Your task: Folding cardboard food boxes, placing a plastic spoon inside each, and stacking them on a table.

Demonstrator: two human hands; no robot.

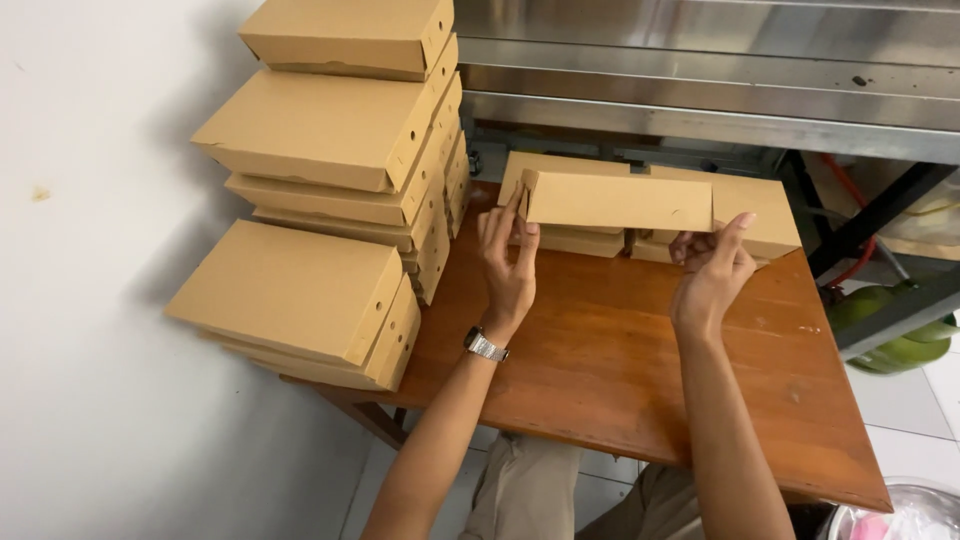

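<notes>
1. A flat brown cardboard piece (618,200) with smooth sides and sharp folded edges is held up over the shiny reddish-brown wooden table (620,370). It looks like a long thin strip, seen from the side.
2. The left hand (508,262) holds the left end of the cardboard piece. Its fingers point up and pinch the folded end flap.
3. A silver metal wristwatch (486,345) sits on the left wrist.
4. The right hand (712,270) holds the right end. The thumb sticks up at the right edge of the cardboard, and the other fingers curl under it. How tight this pinch is I cannot quite tell, as the fingertips are partly hidden.
5. More flat brown cardboard sheets (755,205) lie in low piles on the table just behind the held piece.
6. On the left side stands a tall stack of closed brown cardboard boxes (330,150) with small round holes in their sides. It leans against the plain white wall (90,250).
7. A grey shiny metal shelf (720,70) runs along the top, behind the table.
</notes>
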